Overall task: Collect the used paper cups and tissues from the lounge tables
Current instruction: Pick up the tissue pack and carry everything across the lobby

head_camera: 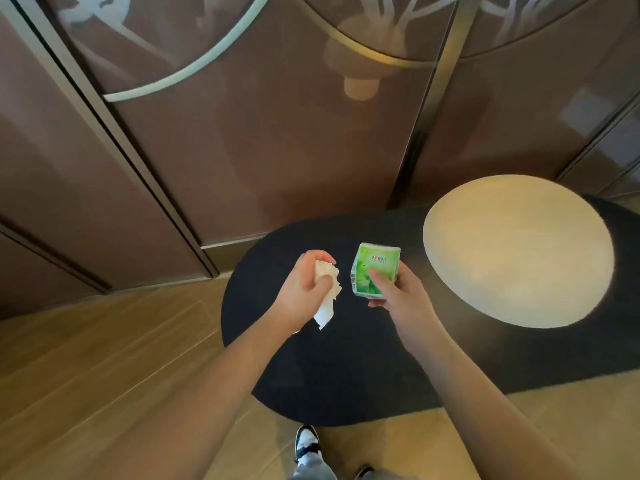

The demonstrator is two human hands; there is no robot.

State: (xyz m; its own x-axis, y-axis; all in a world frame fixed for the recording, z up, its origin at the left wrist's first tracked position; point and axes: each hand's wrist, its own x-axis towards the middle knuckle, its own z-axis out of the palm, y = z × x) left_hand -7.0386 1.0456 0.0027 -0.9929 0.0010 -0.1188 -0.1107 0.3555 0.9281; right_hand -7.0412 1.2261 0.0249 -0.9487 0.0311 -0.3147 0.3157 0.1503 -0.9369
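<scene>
Head view, looking down: left hand (304,289) clenched around a crumpled white tissue (327,294), one loose end hanging below the fist, at centre frame. Right hand (398,294) grasped a green tissue pack (374,270), thumb across its front face, just right of the tissue, not touching it. Both hands were held above a dark oval rug (346,368). Round cream table (519,251) stood at right of frame, over the rug. Wooden floor (104,358) lower left; brown panelled wall (242,150) filled the upper frame. One shoe (306,441) showed at the bottom edge.
</scene>
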